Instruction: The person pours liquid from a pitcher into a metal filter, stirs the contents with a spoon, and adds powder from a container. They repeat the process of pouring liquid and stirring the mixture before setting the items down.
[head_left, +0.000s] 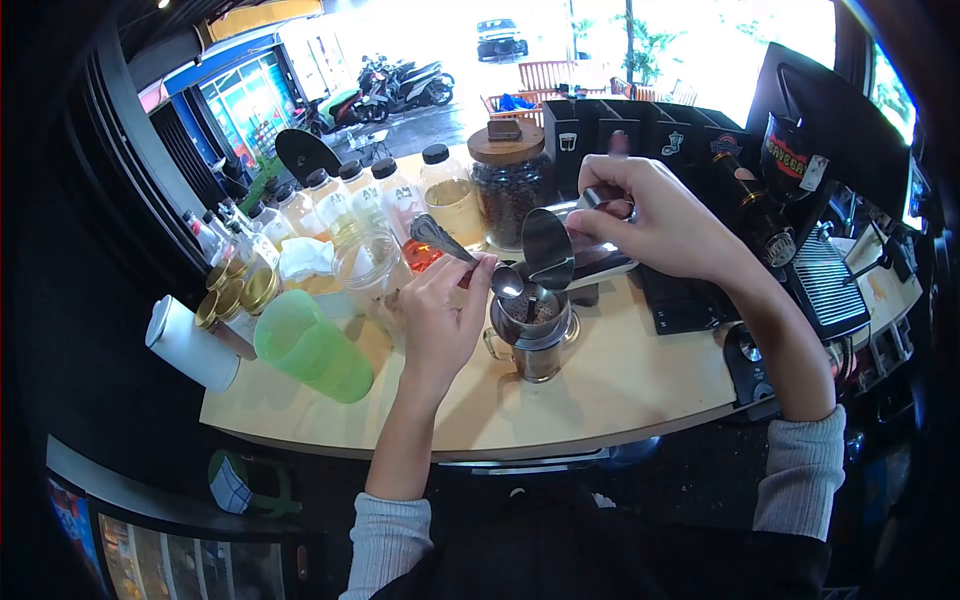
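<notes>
My left hand (440, 312) pinches a spoon (508, 282) with a patterned handle, its bowl just under the lip of a steel pitcher (548, 250). My right hand (655, 212) grips the pitcher by its handle and tips its mouth down to the left. Directly below both sits a metal coffee dripper (529, 312), with a speckled perforated surface visible inside. It rests on a glass mug (540, 362) standing on the counter. To the left of my left hand are a clear plastic jug (370, 265) and a tilted-looking green tumbler (315, 348).
Several black-capped bottles (385, 190) line the back left of the counter (620, 390). A wooden-lidded jar of coffee beans (512, 195) stands behind the dripper. Gold-lidded jars (260, 290) and a white canister (190, 345) are at far left. An espresso machine (830, 285) occupies the right.
</notes>
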